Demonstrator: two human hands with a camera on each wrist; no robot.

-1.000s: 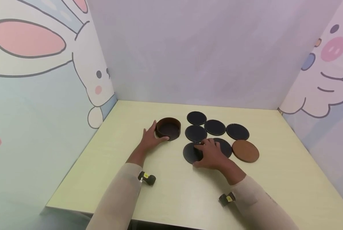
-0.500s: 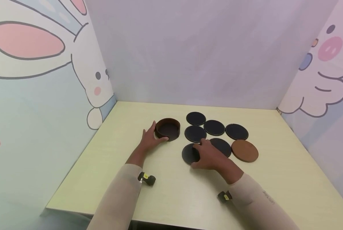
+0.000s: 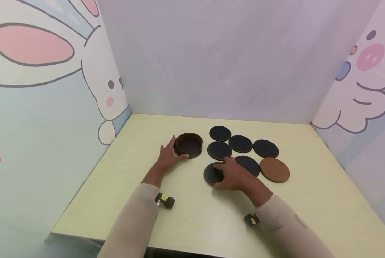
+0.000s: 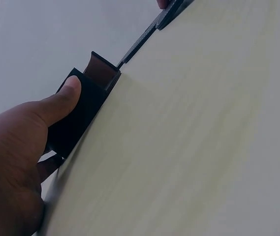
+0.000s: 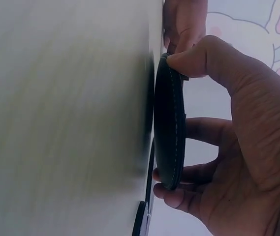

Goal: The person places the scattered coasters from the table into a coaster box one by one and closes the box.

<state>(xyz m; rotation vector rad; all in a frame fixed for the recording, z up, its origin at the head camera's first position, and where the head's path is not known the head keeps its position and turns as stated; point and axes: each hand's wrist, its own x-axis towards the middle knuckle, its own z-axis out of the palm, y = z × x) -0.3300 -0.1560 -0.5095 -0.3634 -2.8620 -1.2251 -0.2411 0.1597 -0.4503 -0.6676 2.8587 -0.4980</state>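
Observation:
My left hand [image 3: 168,156] grips a dark brown round coaster holder [image 3: 195,152], its thumb along the near side. In the left wrist view, the holder [image 4: 78,120] stands on the table with its cut-out side showing. My right hand [image 3: 233,175] holds a black round coaster [image 3: 211,174] by its edge. From the right wrist, thumb and fingers span opposite edges of this stitched coaster [image 5: 167,128], which lies close to the tabletop; whether it touches is unclear. Just right of it, another black coaster [image 3: 249,165] is partly covered by the right hand.
Several black coasters lie flat behind the right hand, among them a far one [image 3: 220,133] and a right one [image 3: 265,148]. A brown coaster [image 3: 274,170] lies at the right, looking thicker than the others. The pale yellow table [image 3: 192,222] meets cartoon-printed walls.
My right hand has shifted slightly left, its fingers now drawn in over the near black coaster, which has moved a little left and nearer. The left hand and holder stay put.

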